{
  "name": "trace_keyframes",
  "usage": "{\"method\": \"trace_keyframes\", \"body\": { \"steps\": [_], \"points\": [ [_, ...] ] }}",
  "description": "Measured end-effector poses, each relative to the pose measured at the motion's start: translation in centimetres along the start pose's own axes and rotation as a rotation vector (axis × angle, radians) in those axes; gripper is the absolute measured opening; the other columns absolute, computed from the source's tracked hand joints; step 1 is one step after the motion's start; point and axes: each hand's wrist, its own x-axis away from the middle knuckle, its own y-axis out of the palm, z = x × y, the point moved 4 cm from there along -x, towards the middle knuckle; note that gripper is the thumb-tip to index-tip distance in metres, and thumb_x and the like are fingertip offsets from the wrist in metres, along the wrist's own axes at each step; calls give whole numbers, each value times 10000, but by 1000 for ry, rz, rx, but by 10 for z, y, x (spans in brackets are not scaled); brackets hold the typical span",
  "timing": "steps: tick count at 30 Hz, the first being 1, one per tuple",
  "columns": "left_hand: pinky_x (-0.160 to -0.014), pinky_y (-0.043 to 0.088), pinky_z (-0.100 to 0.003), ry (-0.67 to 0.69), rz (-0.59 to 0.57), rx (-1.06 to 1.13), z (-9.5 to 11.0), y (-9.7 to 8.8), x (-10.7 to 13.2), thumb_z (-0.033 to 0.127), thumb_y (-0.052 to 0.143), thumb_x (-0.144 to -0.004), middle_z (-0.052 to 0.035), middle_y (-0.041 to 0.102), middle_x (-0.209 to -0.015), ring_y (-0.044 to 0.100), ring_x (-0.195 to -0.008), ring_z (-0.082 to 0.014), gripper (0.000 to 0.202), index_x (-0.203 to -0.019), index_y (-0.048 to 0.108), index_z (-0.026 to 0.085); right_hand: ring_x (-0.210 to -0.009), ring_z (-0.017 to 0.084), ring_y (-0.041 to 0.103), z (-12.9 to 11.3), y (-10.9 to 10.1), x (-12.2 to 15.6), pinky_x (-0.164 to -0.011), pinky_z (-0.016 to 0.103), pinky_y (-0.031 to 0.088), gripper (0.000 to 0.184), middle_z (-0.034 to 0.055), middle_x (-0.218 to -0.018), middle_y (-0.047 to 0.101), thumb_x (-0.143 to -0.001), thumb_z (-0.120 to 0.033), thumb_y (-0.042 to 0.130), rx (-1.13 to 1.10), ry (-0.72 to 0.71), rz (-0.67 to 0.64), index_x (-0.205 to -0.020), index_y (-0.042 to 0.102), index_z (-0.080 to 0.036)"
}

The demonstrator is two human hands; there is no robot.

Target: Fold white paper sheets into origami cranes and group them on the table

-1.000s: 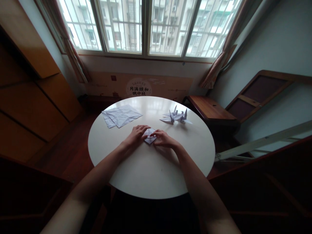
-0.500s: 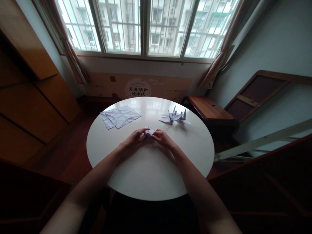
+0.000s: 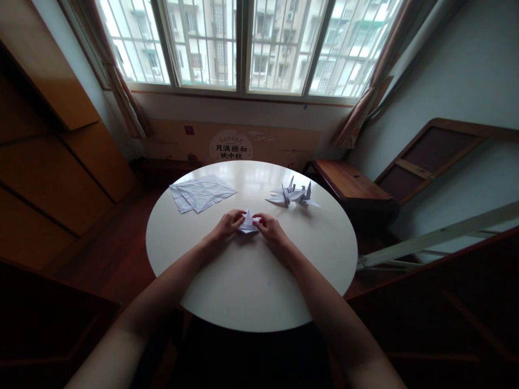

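A small folded piece of white paper [image 3: 248, 225] lies on the round table, its pointed flap facing the window. My left hand [image 3: 230, 222] grips its left side with curled fingers. On the opposite side my right hand [image 3: 268, 225] holds it, thumb and fingers bent against the paper. The fingertips hide parts of both edges. Beyond my right hand stand folded paper cranes [image 3: 292, 193], overlapping one another. Creased, unfolded paper sheets [image 3: 205, 192] lie stacked flat beyond my left hand.
The white round table [image 3: 251, 292] carries all the paper. A wooden bench [image 3: 348, 181] stands past its right rim, near a leaning brown-framed panel [image 3: 430, 154]. Wooden cabinets [image 3: 44, 189] are on the left, and a barred window [image 3: 243, 48] is ahead.
The paper's flap now stands out as a tall point toward the window, and a wider base shows below. My fingers have moved apart to its two sides.
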Motion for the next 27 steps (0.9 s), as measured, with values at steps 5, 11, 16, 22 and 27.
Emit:
{"method": "trace_keyframes", "body": {
  "steps": [5, 11, 16, 22, 27],
  "points": [
    [-772, 537, -299, 173, -52, -93, 10, 0, 5, 291, 717, -756, -61, 554, -1007, 594, -863, -164, 457, -1180, 590, 179, -841, 185, 586, -9, -4, 5, -800, 317, 470, 534, 74, -1010, 594, -796, -343, 700, 136, -114, 29, -1302, 566, -236],
    [-754, 522, -299, 185, 82, -204, 14, -8, 8, 103, 528, -850, -75, 487, -1127, 571, -883, -144, 304, -1125, 601, 209, -934, 196, 560, -3, -9, 5, -876, 352, 471, 380, 105, -1150, 544, -840, -128, 567, 199, -56, 88, -1195, 657, -231],
    [-894, 406, -428, 159, 51, -649, 26, -12, 12, 109, 594, -826, -78, 565, -1094, 509, -1023, -245, 173, -827, 721, 226, -1215, 293, 429, -9, -12, 8, -997, 454, 376, 139, 100, -1263, 584, -841, -263, 630, 287, -104, 84, -889, 752, -215],
    [-899, 370, -422, 104, -113, -748, 35, -5, 16, 465, 620, -848, -74, 631, -978, 557, -949, -246, 353, -1109, 694, 238, -971, 257, 553, -28, -15, 11, -942, 442, 343, 241, 83, -811, 694, -895, -366, 578, 381, -133, 31, -867, 746, -194],
    [-977, 307, -433, 203, -176, -727, 34, -2, 16, 273, 535, -924, -46, 610, -1151, 507, -1104, -239, 240, -1059, 720, 349, -1052, 241, 535, -32, -13, 12, -930, 393, 370, 269, 94, -1017, 694, -910, -392, 572, 310, -233, 6, -852, 762, -211]
  ]
}}
